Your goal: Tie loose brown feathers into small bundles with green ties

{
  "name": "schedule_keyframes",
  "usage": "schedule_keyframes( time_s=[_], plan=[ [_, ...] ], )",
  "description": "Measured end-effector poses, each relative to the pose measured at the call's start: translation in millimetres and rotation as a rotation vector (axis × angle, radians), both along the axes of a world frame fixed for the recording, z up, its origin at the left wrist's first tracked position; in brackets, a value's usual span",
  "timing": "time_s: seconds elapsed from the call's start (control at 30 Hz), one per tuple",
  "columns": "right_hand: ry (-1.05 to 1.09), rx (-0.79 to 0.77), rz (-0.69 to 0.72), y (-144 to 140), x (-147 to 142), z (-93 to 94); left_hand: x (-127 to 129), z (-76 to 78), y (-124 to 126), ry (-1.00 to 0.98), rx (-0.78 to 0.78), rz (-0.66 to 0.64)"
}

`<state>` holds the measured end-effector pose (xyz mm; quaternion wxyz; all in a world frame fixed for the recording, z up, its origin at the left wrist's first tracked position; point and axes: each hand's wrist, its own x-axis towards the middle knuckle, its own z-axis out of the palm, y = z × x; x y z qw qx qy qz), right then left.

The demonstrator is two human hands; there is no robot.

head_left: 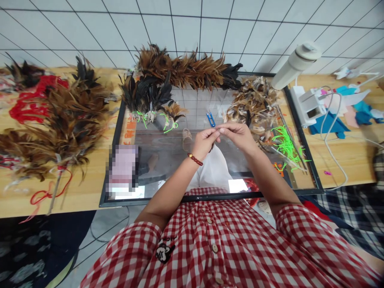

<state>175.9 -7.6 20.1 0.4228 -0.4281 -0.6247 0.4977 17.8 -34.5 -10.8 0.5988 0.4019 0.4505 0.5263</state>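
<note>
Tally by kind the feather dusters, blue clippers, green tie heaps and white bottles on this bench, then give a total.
Finished feather duster: 1
Blue clippers: 1
Green tie heap: 1
White bottle: 1
Total: 4
Loose feather bunches are too tangled to count. Left hand and right hand pinch something small, unclear what.

We see small craft workshop: wooden bench [345, 156] against tiled wall [186, 28], feather bundles [69, 116] heaped around glass work panel [168, 156], green ties [285, 144], blue snips [211, 119], red cord [27, 106].
</note>
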Motion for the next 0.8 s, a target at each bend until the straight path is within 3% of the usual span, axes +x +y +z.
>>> schedule_keyframes(
  time_s=[0.13, 0.23, 0.27, 0.37, 0.47, 0.57, 0.7, 0.8],
  plan=[
    [-0.101, -0.037, 0.003, 5.0, 3.4, 4.5, -0.3, -2.1, 0.7, 0.053, 0.014, -0.061],
    [-0.246, -0.014, -0.016, 33.6, 16.2, 10.2, 0.7, -1.9, 4.7, -0.029, -0.086, 0.010],
    [-0.347, 0.040, -0.064, 46.8, 20.8, 11.9, 0.8, -1.2, 6.2, -0.080, -0.125, 0.056],
    [-0.917, 0.260, -0.138, 83.5, 27.4, 15.1, 0.0, 2.0, 10.0, -0.203, -0.210, 0.170],
    [-1.242, 0.415, 0.083, 100.9, 22.2, 17.7, -2.1, 4.9, 12.3, -0.261, -0.249, 0.217],
    [-1.310, 0.545, 0.309, 94.9, 18.3, 24.5, -3.7, 5.8, 13.7, -0.298, -0.259, 0.238],
    [-1.235, 0.535, 0.252, 63.5, 24.6, 35.0, -3.7, 4.4, 14.8, -0.316, -0.267, 0.264],
    [-1.349, 0.432, 0.227, 38.5, 22.9, 33.4, -2.0, 3.1, 14.3, -0.301, -0.264, 0.270]
  ],
)
